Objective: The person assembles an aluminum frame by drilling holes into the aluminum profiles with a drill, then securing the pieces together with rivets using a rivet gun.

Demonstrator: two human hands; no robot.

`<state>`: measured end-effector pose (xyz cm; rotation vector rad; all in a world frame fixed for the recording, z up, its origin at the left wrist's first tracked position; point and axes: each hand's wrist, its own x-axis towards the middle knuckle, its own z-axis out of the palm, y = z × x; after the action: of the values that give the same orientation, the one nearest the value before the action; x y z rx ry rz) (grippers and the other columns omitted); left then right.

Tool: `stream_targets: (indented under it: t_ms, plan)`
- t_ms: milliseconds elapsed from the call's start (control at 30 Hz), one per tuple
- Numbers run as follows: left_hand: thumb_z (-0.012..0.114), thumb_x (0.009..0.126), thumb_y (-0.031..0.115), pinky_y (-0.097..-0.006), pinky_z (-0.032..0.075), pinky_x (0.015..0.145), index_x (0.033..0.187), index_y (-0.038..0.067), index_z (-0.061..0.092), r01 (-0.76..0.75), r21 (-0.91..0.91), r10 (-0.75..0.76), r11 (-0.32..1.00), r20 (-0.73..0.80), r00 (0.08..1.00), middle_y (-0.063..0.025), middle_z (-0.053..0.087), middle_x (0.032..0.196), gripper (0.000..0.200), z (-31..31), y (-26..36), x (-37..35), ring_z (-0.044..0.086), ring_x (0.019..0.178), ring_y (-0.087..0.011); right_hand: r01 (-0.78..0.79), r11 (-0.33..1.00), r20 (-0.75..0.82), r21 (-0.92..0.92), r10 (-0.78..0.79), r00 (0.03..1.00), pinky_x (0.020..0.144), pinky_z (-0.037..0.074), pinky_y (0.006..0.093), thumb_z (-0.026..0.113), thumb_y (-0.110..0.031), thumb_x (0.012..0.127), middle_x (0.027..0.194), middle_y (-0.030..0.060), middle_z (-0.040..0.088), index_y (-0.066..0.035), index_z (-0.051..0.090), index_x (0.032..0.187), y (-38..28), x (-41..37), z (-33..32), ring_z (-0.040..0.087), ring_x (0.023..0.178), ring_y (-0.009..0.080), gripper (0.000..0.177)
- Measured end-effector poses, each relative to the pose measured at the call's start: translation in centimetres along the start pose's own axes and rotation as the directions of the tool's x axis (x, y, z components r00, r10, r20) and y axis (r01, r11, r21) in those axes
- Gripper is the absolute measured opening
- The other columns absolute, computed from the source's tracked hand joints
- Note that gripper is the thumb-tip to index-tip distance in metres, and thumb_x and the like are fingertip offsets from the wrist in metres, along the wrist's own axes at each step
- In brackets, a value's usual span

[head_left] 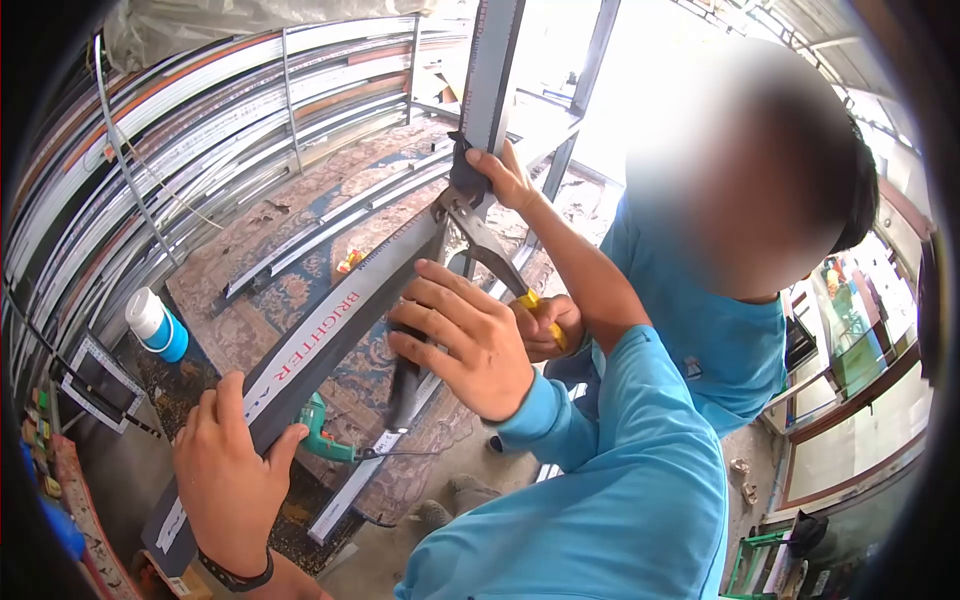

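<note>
My left hand [230, 470] is wrapped around the lower end of a long dark metal profile [330, 315], which carries a pale strip printed "BRIGHTER" in red. The fingers of my right hand [465, 345] curl over a black tool handle [404, 390]; the tool's head is hidden. Beyond it, a co-worker's hand [548, 325] grips yellow-handled pliers [490, 250]. The jaws are at the corner where the profile meets an upright profile [490, 75]. The co-worker's other hand [505, 178] holds that upright near a dark piece at the joint.
A green power drill [325, 435] lies below the profile, with its cord trailing right. Metal bars [340, 225] lie across a patterned rug [200, 265]. A blue-and-white jug [157, 325] stands at left, before racks of profiles [200, 120]. The co-worker [700, 340] is close on the right.
</note>
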<state>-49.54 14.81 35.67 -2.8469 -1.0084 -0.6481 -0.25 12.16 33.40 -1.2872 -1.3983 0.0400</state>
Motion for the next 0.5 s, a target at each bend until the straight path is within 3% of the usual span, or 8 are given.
stream_targets:
  t_ms: [500]
  plan:
    - [0.085, 0.075, 0.030, -0.0495, 0.049, 0.081, 0.128, 0.000, 0.052, 0.000, -0.008, 0.000, 1.000, -0.009, 1.000, -0.0210, 0.062, 0.105, 0.069, -0.36, 0.16, 0.08, 0.063, 0.099, -0.0413, -0.023, 0.998, 0.029, 0.060, 0.022, 0.999, 0.073, 0.047, 0.0325, 0.062, -0.043, 0.088, 0.089, 0.0053, 0.063, 0.003, 0.064, 0.105, -0.53, -0.20, 0.07, 0.055, 0.081, 0.0145, 0.048]
